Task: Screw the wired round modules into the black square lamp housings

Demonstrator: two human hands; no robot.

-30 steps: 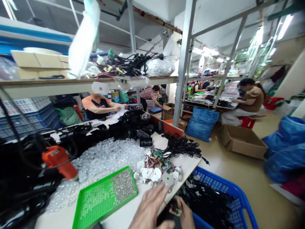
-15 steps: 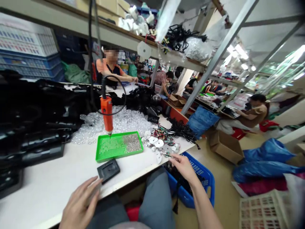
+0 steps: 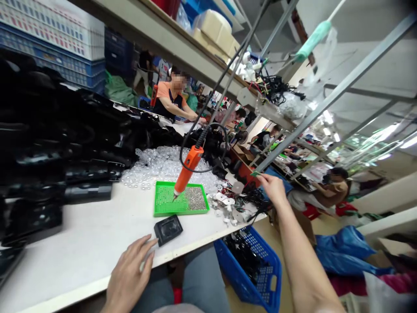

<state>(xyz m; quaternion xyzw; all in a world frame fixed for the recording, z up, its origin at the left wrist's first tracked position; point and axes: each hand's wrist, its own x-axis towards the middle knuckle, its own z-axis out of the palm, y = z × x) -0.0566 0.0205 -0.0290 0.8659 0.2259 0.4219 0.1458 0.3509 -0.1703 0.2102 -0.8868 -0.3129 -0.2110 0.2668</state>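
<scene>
Board (image 3: pixel 254 173), pinched in right hand (image 3: pixel 273 188), looks light, stiff, fragile, best held by edges; left hand (image 3: pixel 130 270) open beside block (image 3: pixel 168 229)

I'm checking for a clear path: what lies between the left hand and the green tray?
A black block lies on the white table between the left hand and the green tray, as the head view shows.
</scene>
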